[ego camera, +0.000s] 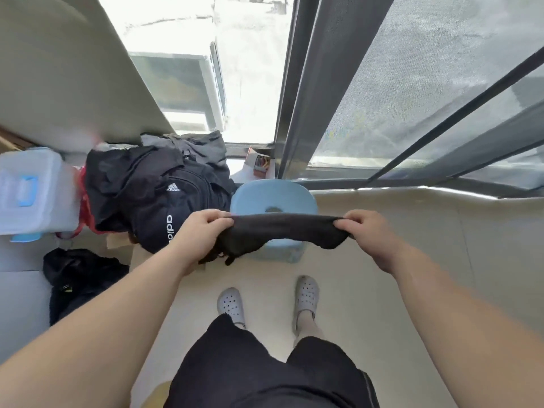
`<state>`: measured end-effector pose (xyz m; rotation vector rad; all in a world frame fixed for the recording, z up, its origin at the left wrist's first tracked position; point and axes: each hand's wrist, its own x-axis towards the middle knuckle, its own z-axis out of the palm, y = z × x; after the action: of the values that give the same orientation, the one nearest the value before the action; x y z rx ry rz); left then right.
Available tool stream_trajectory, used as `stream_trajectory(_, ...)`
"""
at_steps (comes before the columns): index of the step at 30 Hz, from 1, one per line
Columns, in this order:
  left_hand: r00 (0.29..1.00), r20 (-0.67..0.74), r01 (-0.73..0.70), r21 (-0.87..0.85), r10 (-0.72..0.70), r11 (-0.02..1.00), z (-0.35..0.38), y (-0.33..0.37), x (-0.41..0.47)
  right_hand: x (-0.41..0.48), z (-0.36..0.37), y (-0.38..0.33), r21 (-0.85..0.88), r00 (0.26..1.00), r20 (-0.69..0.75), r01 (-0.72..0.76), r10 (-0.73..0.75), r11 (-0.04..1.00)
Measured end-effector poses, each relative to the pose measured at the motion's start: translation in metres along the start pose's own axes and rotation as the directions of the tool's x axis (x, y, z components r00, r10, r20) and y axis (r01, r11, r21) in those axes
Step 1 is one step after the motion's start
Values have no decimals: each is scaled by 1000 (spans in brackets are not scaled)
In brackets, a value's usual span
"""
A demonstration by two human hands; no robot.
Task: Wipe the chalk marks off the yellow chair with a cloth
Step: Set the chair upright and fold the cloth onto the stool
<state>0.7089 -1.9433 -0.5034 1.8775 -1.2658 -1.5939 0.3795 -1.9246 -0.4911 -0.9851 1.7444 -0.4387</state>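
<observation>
The dark cloth [282,231] was held stretched out flat between both hands, in the air above a pale blue stool [273,195] and hiding the near part of its seat. The left hand [203,228] pinched one end with curled fingers and thumb; the right hand [368,231] gripped the other end in the same way. The left end of the cloth hung down in a loose fold below the wrist.

The stool stood on a pale cream floor [368,290], close against a low cream wall [441,219] under a window. A dark metal window frame [300,83] rose above it, with a grey mesh screen [426,69] to the right and bright daylight to the left.

Just left of the stool, touching it, lay a heap of black clothing and a black bag with white lettering [153,187]. A clear plastic box with blue latches [26,189] sat further left, and another dark bag [79,278] lay on the floor nearer the person. A small open box of coloured sticks [260,163] stood behind the stool by the sill.

The person stood in black shorts [235,363] and pale clogs [231,304]. A yellowish edge [157,391] showed at the bottom of the view; what it belonged to could not be told.
</observation>
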Motion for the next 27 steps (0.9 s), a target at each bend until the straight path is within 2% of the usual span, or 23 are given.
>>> stream_trajectory(2,993,2,114,-177,-116,978,16,-10,29,35,4,10,307,994,78,-100,80,947)
stream_trajectory(3,987,11,158,-271,-161,950,28,-17,45,53,7,16,357,990,86,-133,109,925)
stream_trajectory(5,965,35,245,-480,-261,842,52,-30,74,84,19,28,373,986,46,-167,162,913)
stream_trajectory(7,946,62,293,-586,-319,756,81,-45,108,119,31,47,338,979,-34,-178,201,924)
stream_trajectory(10,930,82,338,-576,-358,744,125,-62,148,158,50,70,147,961,-204,-156,184,977)
stream_trajectory(12,927,107,357,-545,-359,759,154,-65,169,172,68,73,-9,957,-279,-79,73,997)
stream_trajectory(14,928,167,366,-567,-332,738,179,-67,186,180,91,69,-105,980,-197,7,-28,994)
stream_trajectory(16,932,202,360,-586,-300,726,194,-72,200,185,117,72,-124,998,-19,59,-62,991)
stream_trajectory(17,938,184,344,-575,-292,742,199,-75,206,187,125,77,-116,996,13,86,-85,989)
stream_trajectory(18,947,138,317,-558,-291,767,202,-82,213,190,130,84,-90,994,-27,107,-109,990)
stream_trajectory(20,955,50,277,-506,-293,816,203,-96,229,208,129,106,-47,967,-242,76,-85,996)
stream_trajectory(21,957,45,272,-487,-288,830,200,-102,235,220,127,119,-25,948,-316,18,-25,1000)
stream_trajectory(22,961,69,269,-467,-269,842,197,-107,240,231,125,127,28,942,-328,-65,70,998)
stream_trajectory(23,963,109,269,-458,-247,847,192,-111,244,241,124,135,113,948,-252,-173,196,978)
stream_trajectory(25,957,196,281,-451,-213,847,180,-115,251,260,129,145,332,934,31,-345,356,878)
stream_trajectory(27,948,240,301,-468,-208,831,167,-118,257,271,138,148,518,907,247,-420,340,745)
